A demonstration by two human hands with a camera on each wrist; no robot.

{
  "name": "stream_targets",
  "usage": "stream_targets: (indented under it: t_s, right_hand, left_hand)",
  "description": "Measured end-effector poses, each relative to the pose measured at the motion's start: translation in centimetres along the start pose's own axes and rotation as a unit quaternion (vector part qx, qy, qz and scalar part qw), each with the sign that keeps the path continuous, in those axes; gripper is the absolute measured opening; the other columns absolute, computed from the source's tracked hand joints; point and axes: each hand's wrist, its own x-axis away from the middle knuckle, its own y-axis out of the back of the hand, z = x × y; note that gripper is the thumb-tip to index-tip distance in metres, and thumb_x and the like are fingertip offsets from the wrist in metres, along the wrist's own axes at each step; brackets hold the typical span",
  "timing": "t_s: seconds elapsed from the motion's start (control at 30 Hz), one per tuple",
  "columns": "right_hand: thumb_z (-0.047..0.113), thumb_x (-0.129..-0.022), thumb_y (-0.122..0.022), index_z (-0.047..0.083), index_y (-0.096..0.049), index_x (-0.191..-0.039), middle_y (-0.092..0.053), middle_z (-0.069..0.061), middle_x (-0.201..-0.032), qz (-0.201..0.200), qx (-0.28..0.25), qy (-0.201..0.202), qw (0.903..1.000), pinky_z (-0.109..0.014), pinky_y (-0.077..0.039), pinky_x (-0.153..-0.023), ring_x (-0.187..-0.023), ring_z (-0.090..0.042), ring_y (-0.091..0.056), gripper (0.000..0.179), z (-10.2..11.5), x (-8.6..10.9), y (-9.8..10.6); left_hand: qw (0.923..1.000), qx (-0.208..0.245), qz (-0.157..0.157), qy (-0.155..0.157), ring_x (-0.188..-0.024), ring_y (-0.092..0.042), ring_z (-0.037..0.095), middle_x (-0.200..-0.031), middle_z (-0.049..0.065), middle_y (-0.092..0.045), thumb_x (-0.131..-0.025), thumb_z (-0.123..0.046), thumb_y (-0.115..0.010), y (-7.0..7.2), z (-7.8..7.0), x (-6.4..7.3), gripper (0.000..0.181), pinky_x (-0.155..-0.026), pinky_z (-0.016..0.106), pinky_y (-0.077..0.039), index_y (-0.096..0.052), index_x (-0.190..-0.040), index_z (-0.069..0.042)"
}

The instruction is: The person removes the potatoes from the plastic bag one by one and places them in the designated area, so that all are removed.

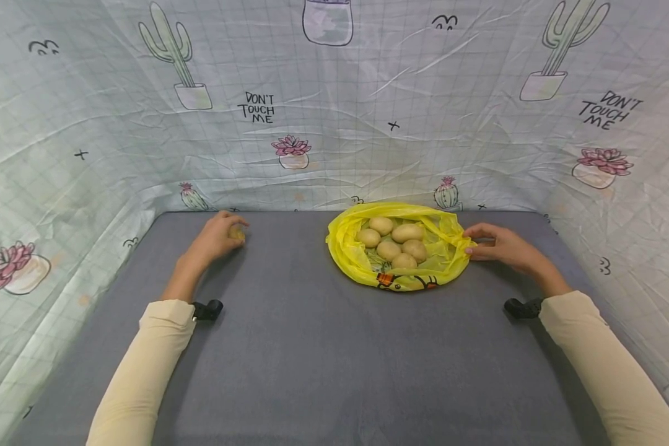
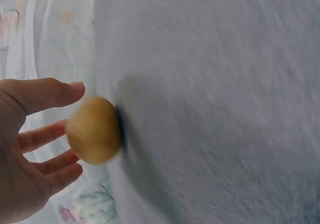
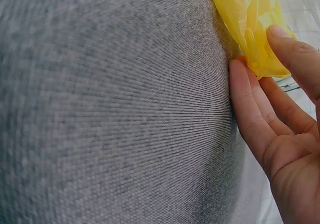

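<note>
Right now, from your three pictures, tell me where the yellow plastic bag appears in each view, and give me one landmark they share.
Head: the open yellow plastic bag is right of centre, its rim at the person's right hand.
Left wrist: not in this picture.
Right wrist: the bag is at upper right, by that hand's thumb and fingers.
Shared landmark: the grey fabric-covered surface.

The plain cream left sleeve (image 1: pixel 139 371) and matching right sleeve (image 1: pixel 607 365) end in wrinkled cuffs (image 1: pixel 164 313), beside a black left wrist camera (image 1: pixel 214 309) and right wrist camera (image 1: pixel 515 308).
</note>
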Motion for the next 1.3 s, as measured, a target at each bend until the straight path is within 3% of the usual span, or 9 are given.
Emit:
stream_targets:
  t_s: [0.27, 0.37, 0.7, 0.9, 1.03, 1.2, 1.3]
  right_hand:
    - [0.015, -0.097, -0.071, -0.006, -0.049, -0.139, -0.044, -0.029, -0.143, -0.002, 0.000, -0.001, 1.0000, -0.034, -0.058, -0.088, -0.105, -0.003, -0.061, 0.052, -0.1, 0.0, -0.1]
    - [0.014, -0.097, -0.071, -0.006, -0.049, -0.138, -0.044, -0.029, -0.143, -0.006, 0.001, -0.003, 1.0000, -0.034, -0.058, -0.087, -0.105, -0.003, -0.061, 0.052, -0.2, 0.0, 0.0]
    - [0.016, -0.095, -0.073, -0.006, -0.048, -0.139, -0.043, -0.028, -0.144, -0.009, -0.003, -0.006, 0.9999, -0.034, -0.058, -0.088, -0.105, -0.004, -0.062, 0.055, -0.4, 0.0, -0.1]
    - [0.018, -0.095, -0.074, -0.004, -0.048, -0.140, -0.043, -0.027, -0.145, -0.013, 0.006, -0.013, 0.9998, -0.033, -0.058, -0.088, -0.107, -0.005, -0.061, 0.057, -0.4, 0.1, -0.2]
    - [0.021, -0.095, -0.074, -0.002, -0.048, -0.141, -0.043, -0.027, -0.146, -0.014, 0.017, -0.016, 0.9996, -0.033, -0.058, -0.088, -0.112, -0.012, -0.061, 0.058, -0.4, 0.2, -0.3]
    - [0.024, -0.095, -0.074, -0.002, -0.049, -0.143, -0.042, -0.028, -0.148, -0.016, 0.037, -0.025, 0.9989, -0.034, -0.058, -0.088, -0.124, -0.037, -0.057, 0.060, -0.1, 0.1, -0.2]
    - [0.026, -0.094, -0.075, -0.001, -0.050, -0.143, -0.044, -0.028, -0.148, -0.018, 0.047, -0.031, 0.9983, -0.034, -0.058, -0.087, -0.128, -0.044, -0.054, 0.061, 0.0, 0.0, -0.2]
  left_hand:
    - [0.9997, 0.009, -0.017, -0.016, -0.129, -0.045, 0.050, -0.141, 0.030, -0.049, -0.091, -0.001, -0.072, 0.7, -4.3, -0.2, 0.039, -0.107, 0.064, -0.036, -0.064, -0.129, 0.002]
    - [0.9993, 0.023, -0.008, -0.028, -0.133, -0.043, 0.047, -0.140, 0.027, -0.051, -0.092, -0.002, -0.071, 0.6, -6.1, -0.5, 0.040, -0.110, 0.062, -0.034, -0.063, -0.131, 0.001]
    - [0.9958, 0.058, 0.045, -0.055, -0.129, -0.055, 0.038, -0.139, 0.018, -0.059, -0.095, -0.011, -0.073, -0.8, -12.2, -1.2, 0.045, -0.102, 0.052, -0.047, -0.060, -0.137, -0.002]
    - [0.9904, 0.080, 0.061, -0.096, -0.127, -0.057, 0.036, -0.137, 0.017, -0.061, -0.096, -0.013, -0.071, -1.4, -14.9, -2.1, 0.043, -0.101, 0.049, -0.049, -0.060, -0.136, -0.001]
    - [0.9853, 0.096, 0.066, -0.126, -0.124, -0.060, 0.036, -0.136, 0.018, -0.062, -0.096, -0.011, -0.071, -1.9, -16.3, -2.9, 0.041, -0.100, 0.047, -0.051, -0.061, -0.135, 0.000]
    - [0.9797, 0.119, 0.065, -0.148, -0.122, -0.061, 0.035, -0.136, 0.018, -0.061, -0.096, -0.010, -0.070, -2.6, -17.6, -3.5, 0.042, -0.099, 0.048, -0.051, -0.061, -0.135, 0.001]
    - [0.9777, 0.121, 0.068, -0.157, -0.122, -0.061, 0.036, -0.137, 0.017, -0.061, -0.096, -0.011, -0.070, -3.1, -18.2, -4.0, 0.043, -0.100, 0.048, -0.051, -0.060, -0.136, 0.001]
